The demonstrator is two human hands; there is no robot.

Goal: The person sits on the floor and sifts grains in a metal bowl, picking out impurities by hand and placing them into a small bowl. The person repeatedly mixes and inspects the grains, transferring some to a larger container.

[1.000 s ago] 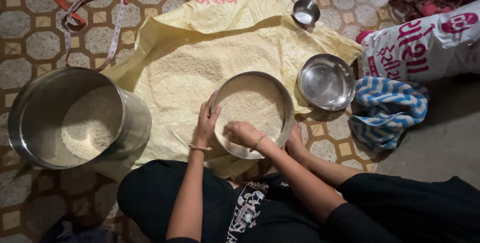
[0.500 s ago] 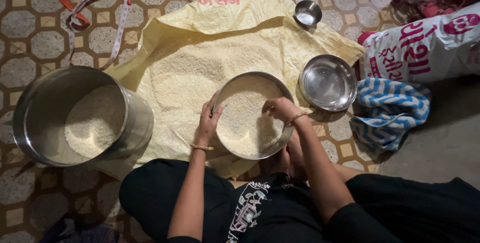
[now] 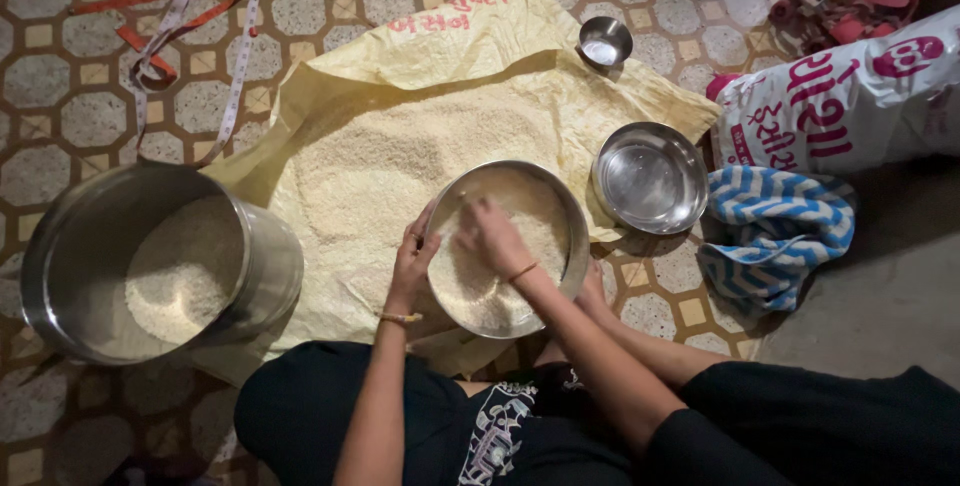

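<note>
Over the round steel tray (image 3: 560, 208), at the middle of the floor, both hands are at work.

Right-hand fingers: spread loosely and laid flat on the rice grains (image 3: 480, 291) inside the tray; the right hand (image 3: 492, 236) reaches in from the near rim, a thin bangle at the wrist.
Left-hand fingers: curled over the tray's left rim, thumb outside and fingertips on the edge, gripping it; the left hand (image 3: 412, 261) wears a thin bangle too.
Tray: shallow, circular, shiny metal with a raised lip, holding a pale, grainy layer of rice.
Under the tray: a yellow woven sack (image 3: 440, 76), laid open and creased, with a thin spread of rice (image 3: 380, 171) across it left of and beyond the tray.
Left of the tray: a large steel pot (image 3: 270, 266), deep and cylindrical, tilted, with a mound of rice in the bottom.
Right of the tray: an empty steel plate (image 3: 650, 178), round and glossy, just beside it.
Beyond the plate: a small steel cup (image 3: 605, 41) with white contents.
Further right of the tray: a blue-and-white zigzag cloth (image 3: 775, 231), crumpled, and a white printed bag (image 3: 850, 106).
Far left, beyond the pot: a measuring tape (image 3: 165, 46) looped on the patterned tile floor (image 3: 60, 116).
</note>
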